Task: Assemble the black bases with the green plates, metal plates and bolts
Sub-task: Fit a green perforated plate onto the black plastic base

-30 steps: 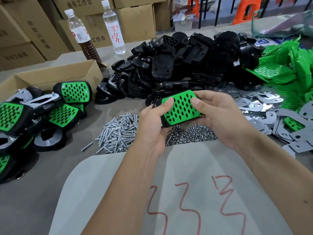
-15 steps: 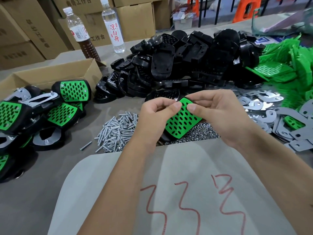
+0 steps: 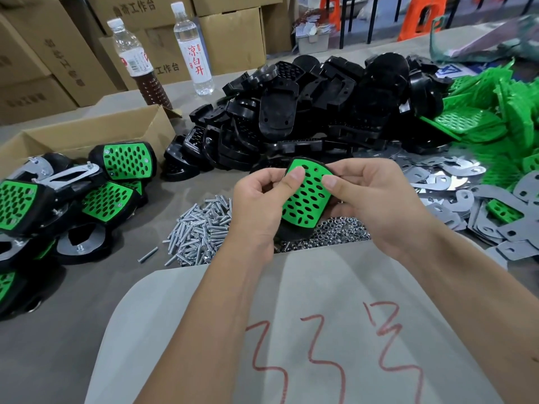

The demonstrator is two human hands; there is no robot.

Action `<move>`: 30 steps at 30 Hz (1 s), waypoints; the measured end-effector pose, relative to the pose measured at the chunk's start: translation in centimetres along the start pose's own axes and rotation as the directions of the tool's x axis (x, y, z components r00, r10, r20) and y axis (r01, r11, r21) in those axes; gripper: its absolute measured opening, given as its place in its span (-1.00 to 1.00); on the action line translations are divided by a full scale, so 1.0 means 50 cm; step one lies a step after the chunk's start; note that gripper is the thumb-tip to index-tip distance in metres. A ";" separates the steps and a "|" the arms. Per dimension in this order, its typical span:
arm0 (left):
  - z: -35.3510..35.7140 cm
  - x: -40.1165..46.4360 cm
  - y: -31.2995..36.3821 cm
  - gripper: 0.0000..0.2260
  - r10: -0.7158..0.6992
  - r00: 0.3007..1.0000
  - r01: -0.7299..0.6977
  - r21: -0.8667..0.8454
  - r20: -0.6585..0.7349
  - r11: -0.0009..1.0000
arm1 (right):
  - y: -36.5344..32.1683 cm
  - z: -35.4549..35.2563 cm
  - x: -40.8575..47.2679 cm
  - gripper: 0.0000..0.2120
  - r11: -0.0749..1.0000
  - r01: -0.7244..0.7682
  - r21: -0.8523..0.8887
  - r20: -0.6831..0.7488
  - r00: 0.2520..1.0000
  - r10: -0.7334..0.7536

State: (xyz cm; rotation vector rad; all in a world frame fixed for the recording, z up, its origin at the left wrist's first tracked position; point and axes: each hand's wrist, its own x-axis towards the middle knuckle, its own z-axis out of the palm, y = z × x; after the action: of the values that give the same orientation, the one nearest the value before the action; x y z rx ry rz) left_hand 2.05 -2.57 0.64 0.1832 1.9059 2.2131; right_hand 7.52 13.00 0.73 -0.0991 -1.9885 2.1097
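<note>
Both hands grip green plate (image 3: pixel 306 199) on black base (image 3: pixel 291 236) | bolts (image 3: pixel 201 225) left | metal plates (image 3: pixel 455 182) right

Both hands hold one part above the tabletop (image 3: pixel 58 330): a green plate (image 3: pixel 306 199) with oval holes, seated in a black base (image 3: pixel 291 236) whose edge shows below it. The left hand (image 3: pixel 259 205) presses its thumb on the plate's upper left corner; the right hand (image 3: pixel 376 199) presses its thumb on the upper right, fingers curled behind. Beneath them lie a heap of bolts (image 3: pixel 198 228) and a heap of nuts (image 3: pixel 338 231). Behind sits a pile of black bases (image 3: pixel 320 112), with green plates (image 3: pixel 495 112) and metal plates (image 3: pixel 455 182) to the right. Finished pieces (image 3: pixel 73 199) lie at the left, before a cardboard box (image 3: pixel 87 135) and two bottles (image 3: pixel 163 53).
</note>
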 end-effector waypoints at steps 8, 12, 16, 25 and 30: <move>-0.027 0.005 0.007 -0.85 0.039 0.988 -0.070 0.203 0.150 0.977 | 0.006 -0.001 0.003 -0.80 0.997 0.038 -0.066 -0.042 0.998 -0.041; -0.015 0.000 0.004 -0.88 0.023 0.997 -0.030 0.096 0.073 0.995 | 0.007 -0.008 0.003 -0.81 0.999 -0.029 0.044 0.037 0.999 0.027; -0.002 -0.005 -0.002 -0.91 -0.014 0.999 0.012 0.037 0.052 0.999 | 0.005 -0.020 0.002 -0.76 0.990 -0.098 0.105 0.088 0.992 0.089; -0.003 -0.003 0.003 -0.89 -0.112 0.980 0.107 0.041 0.165 0.993 | 0.008 -0.021 0.009 -0.73 0.999 -0.001 0.047 0.032 0.999 -0.001; -0.004 -0.006 0.006 -0.91 -0.141 0.978 0.140 0.023 0.154 0.990 | 0.012 -0.019 0.007 -0.74 0.998 -0.018 0.058 0.056 0.998 0.015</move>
State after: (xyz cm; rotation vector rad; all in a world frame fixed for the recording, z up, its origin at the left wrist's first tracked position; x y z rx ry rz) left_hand 2.25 -2.89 0.90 0.2095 1.7917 2.0337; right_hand 7.32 13.96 0.09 -0.0476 -1.9611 2.2022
